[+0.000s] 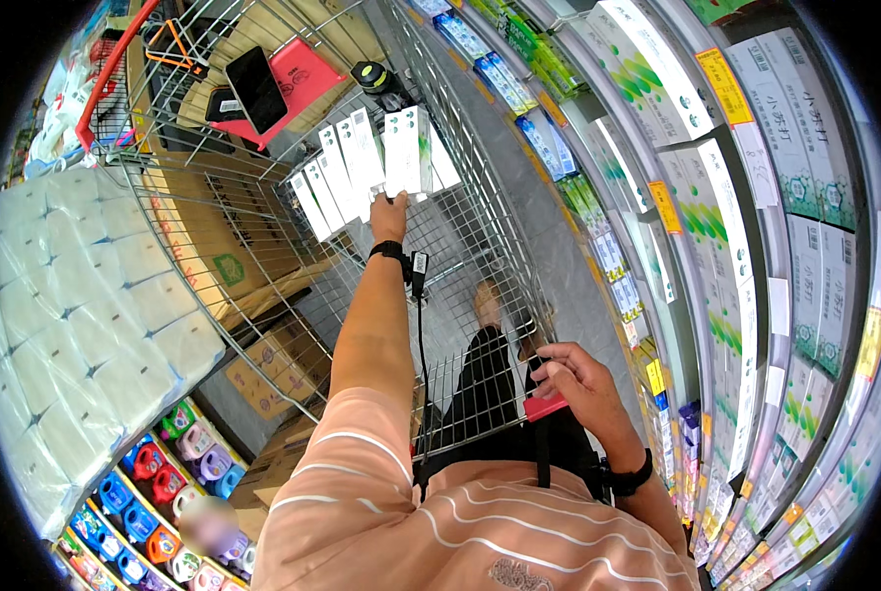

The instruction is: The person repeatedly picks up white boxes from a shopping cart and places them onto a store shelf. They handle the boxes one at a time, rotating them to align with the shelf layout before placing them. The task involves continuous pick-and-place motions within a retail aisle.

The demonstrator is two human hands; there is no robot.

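Note:
My left hand (389, 213) reaches into a wire shopping cart (440, 354) and grips the near end of a white carton with green marks (408, 151). Beside it, several slim white cartons (337, 173) stand in a row inside the cart. My right hand (584, 388) hovers by the cart's red handle (546, 406) with its fingers loosely curled and apart, holding nothing. Whether it touches the handle, I cannot tell. Farther up in the cart, a black smartphone (256, 90) lies on a red panel (304, 77), near a black bottle with a yellow-ringed cap (372, 76).
Shelves of boxed toothpaste (714, 244) line the right side. At left are plastic-wrapped paper packs (93, 295), a large cardboard box (219, 229) and shelves of detergent bottles (141, 521). A black cable (420, 354) hangs from my left wrist.

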